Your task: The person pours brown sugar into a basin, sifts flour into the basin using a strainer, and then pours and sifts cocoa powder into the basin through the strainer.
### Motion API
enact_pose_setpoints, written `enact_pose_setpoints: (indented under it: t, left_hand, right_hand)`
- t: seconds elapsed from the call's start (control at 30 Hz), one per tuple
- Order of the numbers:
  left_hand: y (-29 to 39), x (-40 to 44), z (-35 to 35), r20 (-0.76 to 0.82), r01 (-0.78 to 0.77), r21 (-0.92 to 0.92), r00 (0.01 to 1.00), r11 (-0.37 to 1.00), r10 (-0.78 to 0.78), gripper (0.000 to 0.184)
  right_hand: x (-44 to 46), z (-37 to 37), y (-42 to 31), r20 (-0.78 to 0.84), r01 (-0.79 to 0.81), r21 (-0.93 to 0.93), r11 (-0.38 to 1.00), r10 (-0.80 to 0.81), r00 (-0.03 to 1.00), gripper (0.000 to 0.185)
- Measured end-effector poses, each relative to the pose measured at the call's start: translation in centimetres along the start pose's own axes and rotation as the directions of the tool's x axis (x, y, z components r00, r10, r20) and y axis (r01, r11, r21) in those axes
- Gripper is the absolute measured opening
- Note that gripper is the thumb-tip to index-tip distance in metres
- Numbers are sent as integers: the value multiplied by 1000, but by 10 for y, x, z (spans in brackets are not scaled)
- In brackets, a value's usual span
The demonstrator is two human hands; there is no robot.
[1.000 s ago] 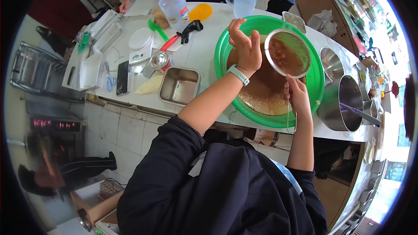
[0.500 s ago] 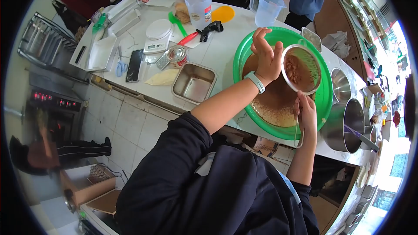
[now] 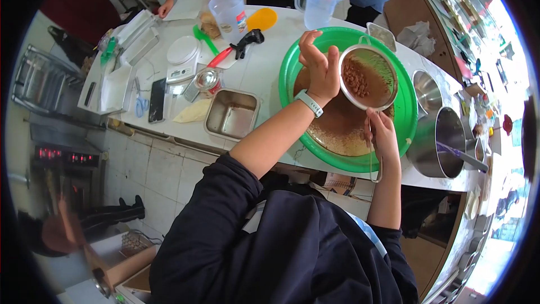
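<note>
My right hand (image 3: 383,133) is closed round the wire handle of a round metal sieve (image 3: 389,63), with a loop of the handle hanging below. Brown powder with small lumps (image 3: 356,79) lies in the mesh. Left of the rim, my left hand (image 3: 323,70) is raised with its fingers apart and holds nothing; its palm faces the sieve, and I cannot tell whether it touches the rim. Beneath both is a wide green basin (image 3: 409,104) holding brown powder (image 3: 337,118) over a paler layer near the front.
Left of the basin stand a steel container (image 3: 232,114), a kitchen scale (image 3: 183,59) and a phone (image 3: 157,100). Two plastic jugs, one a measuring jug (image 3: 320,5), are behind. A steel pot (image 3: 436,143) and a bowl (image 3: 427,91) stand right. Other people are across the table.
The whole view has shifted, so the table and basin appear farther left. My right hand still grips the sieve, and my left hand remains raised beside it.
</note>
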State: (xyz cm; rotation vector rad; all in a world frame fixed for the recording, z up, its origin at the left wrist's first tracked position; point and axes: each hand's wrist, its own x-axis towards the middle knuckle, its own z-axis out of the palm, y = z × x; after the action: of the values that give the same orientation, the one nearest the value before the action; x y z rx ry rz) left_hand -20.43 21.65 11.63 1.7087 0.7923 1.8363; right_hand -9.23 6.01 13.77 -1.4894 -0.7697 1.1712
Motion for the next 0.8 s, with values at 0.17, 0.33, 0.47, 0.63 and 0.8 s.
enact_pose_setpoints:
  t: [0.17,0.33,0.47,0.63,0.8]
  left_hand:
    - [-1,-2,2,-1,53,-13,999,999,-53,52]
    - [2,-1,1,41,44,-32,998,999,-43,56]
    - [2,0,2,137,183,-219,978,958,-156,59]
    - [4,14,-5,397,521,-556,851,648,-344,71]
    - [4,22,-6,388,568,-682,815,460,-432,86]
  right_hand:
    - [-4,1,2,127,2,-37,999,2,992,29]
    - [-3,-4,5,68,-15,-14,1000,16,998,31]
    - [-2,-5,4,116,-14,-46,999,19,993,31]
    - [-1,-8,1,-72,44,69,997,-39,997,28]
    - [-13,4,-10,56,86,-80,993,-82,995,32]
